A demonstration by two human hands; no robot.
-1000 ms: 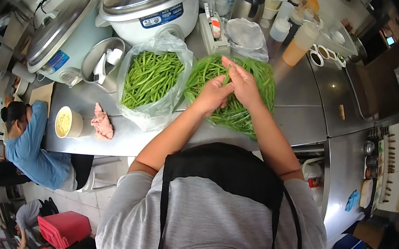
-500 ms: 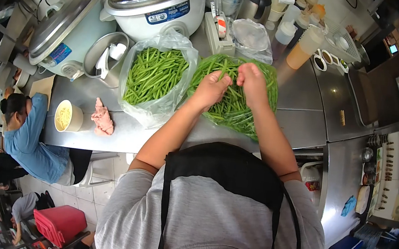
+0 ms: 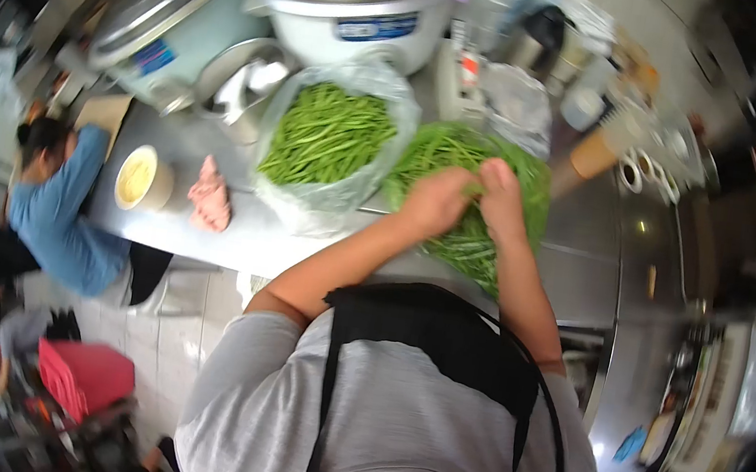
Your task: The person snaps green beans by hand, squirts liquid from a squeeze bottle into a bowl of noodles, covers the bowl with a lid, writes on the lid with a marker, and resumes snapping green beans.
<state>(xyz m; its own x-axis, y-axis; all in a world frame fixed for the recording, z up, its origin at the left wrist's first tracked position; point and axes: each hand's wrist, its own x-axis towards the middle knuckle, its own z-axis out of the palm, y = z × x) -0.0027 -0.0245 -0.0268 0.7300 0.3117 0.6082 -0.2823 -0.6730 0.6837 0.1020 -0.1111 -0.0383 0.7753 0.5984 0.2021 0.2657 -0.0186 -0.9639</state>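
Apron of black cloth (image 3: 442, 327) foremost, the left hand (image 3: 439, 202) is curled, apparently pinching a slim green bean (image 3: 474, 191) above a translucent green plastic bag of beans (image 3: 471, 249); blur hides the grip of the right hand (image 3: 502, 206). Handling beans singly seems underway; the next move calls for a steady pinch. Beyond stands a white, metal-lidded rice cooker (image 3: 356, 33).

This was a working kitchen, apparently a commercial one.
Two big lidded cookers (image 3: 314, 25) stood along the back of a metal tabletop (image 3: 582, 228), with squeeze bottles (image 3: 583, 107) and bagged green beans (image 3: 328, 140); the floor (image 3: 183, 325) was tiled, and several people (image 3: 67, 231) shared the room.
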